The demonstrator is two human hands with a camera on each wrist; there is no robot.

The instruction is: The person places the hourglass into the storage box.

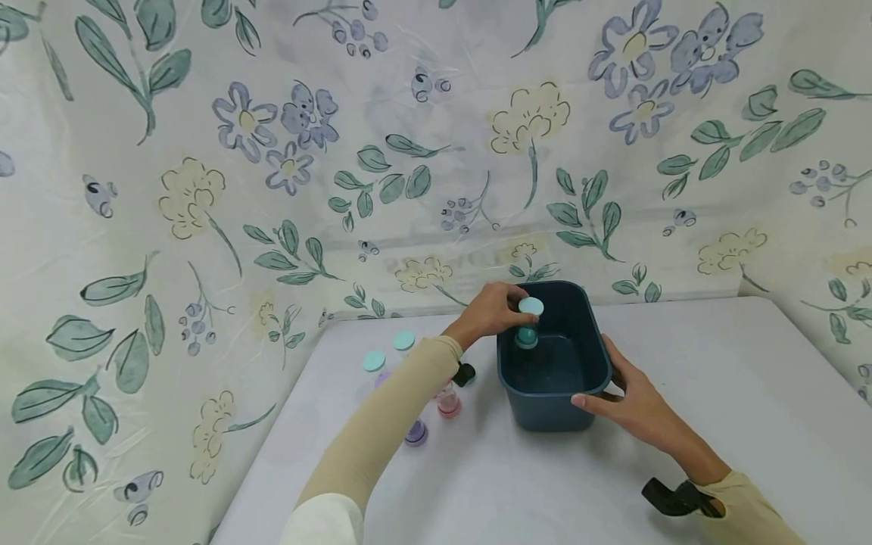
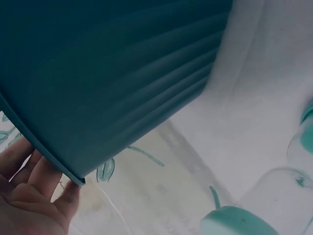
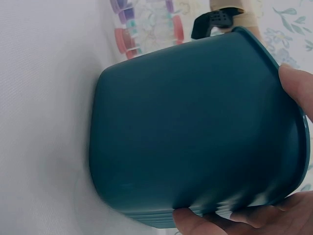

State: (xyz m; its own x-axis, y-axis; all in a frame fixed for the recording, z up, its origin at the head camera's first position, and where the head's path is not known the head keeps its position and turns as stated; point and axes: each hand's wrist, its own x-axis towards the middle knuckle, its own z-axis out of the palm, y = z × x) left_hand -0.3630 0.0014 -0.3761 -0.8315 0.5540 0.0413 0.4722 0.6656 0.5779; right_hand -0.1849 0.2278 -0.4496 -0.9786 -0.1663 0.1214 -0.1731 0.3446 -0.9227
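A dark teal plastic bin (image 1: pixel 555 412) stands upright on the white table. Over its left inner side, my left hand (image 1: pixel 493 309) pinches a sand timer (image 1: pixel 530 306) with teal end caps between thumb and fingers, its lower end inside the bin. In the left wrist view the left hand (image 2: pixel 36 191) shows beside the bin's rim; the timer is hidden there. My right hand (image 1: pixel 636 393) grips the bin's near right corner, thumb on the rim and fingers against the outer wall. The right wrist view shows the fingers (image 3: pixel 195 224) touching that wall.
Left of the bin stand more sand timers: teal-capped ones (image 1: pixel 374 361), a pink one (image 1: pixel 449 403) and a purple one (image 1: pixel 415 433), partly behind the left forearm. Black straps (image 1: pixel 674 499) sit at both wrists. A flower-patterned sheet (image 1: pixel 436 166) hangs behind the table.
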